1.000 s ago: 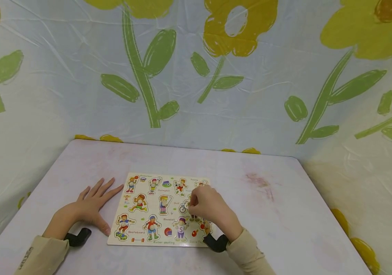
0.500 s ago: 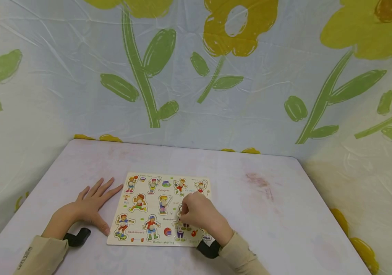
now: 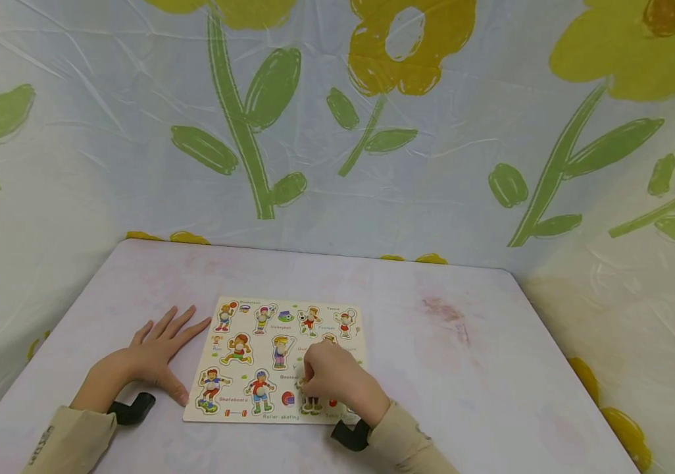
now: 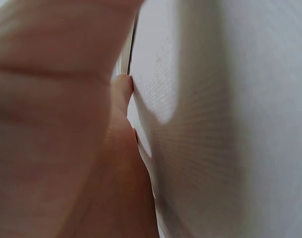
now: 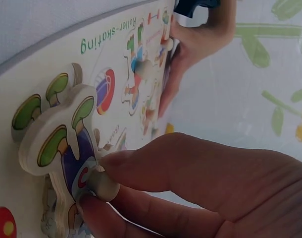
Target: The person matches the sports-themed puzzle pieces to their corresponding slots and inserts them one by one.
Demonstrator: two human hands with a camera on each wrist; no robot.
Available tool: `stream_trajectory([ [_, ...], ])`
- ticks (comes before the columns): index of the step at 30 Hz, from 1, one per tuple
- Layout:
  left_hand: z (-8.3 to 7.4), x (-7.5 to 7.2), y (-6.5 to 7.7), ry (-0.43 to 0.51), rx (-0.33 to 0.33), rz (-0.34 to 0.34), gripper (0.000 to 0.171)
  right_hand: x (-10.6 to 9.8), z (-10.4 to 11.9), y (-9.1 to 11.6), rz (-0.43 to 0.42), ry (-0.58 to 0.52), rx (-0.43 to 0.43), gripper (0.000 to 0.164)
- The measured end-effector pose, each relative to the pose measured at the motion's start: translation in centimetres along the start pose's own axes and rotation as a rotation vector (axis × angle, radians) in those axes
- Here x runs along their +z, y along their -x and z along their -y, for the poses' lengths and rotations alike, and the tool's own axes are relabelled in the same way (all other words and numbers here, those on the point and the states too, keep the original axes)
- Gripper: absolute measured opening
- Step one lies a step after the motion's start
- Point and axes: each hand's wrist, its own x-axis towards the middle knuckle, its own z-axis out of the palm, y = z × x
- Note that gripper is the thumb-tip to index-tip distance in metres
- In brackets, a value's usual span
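A wooden peg puzzle board [image 3: 239, 382] with printed sports figures lies flat on the table. My right hand [image 3: 337, 378] is over its lower right part. In the right wrist view, thumb and fingers pinch the round knob of a puzzle piece [image 5: 74, 153], a figure with green shoes and purple trousers. That piece is raised just off the board and tilted, and a similar pair of printed green shoes [image 5: 27, 116] shows behind it. Fingers hide its upper part. On the left, my left hand [image 3: 148, 362] rests on the table with fingers spread, its thumb at the board's left edge.
Other knobbed figures sit in the board, such as the roller skater [image 3: 261, 391] and the skateboarder [image 3: 212, 390]. The pale table [image 3: 462, 375] extends right and behind the board. A flower-printed cloth [image 3: 432, 164] surrounds its far and side edges.
My right hand has moved left and slightly toward me across the board, carrying the puzzle piece. The tennis figure and part of another have come into view behind it. My left hand stays put.
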Motion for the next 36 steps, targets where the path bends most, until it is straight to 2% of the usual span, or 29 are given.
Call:
stream_trajectory([
  [10, -0.04, -0.01, -0.01, 0.0, 0.005, -0.001, 0.143, 0.59, 0.03, -0.17, 0.019, 0.025, 0.007, 0.028],
  [17, -0.09, -0.04, -0.02, -0.005, 0.006, -0.004, 0.143, 0.8, 0.2, -0.13, 0.035, 0.0, 0.009, 0.026],
  [36, 0.14, 0.12, 0.0, -0.009, 0.013, -0.011, 0.143, 0.48, 0.6, 0.13, 0.056, 0.023, -0.003, 0.026],
])
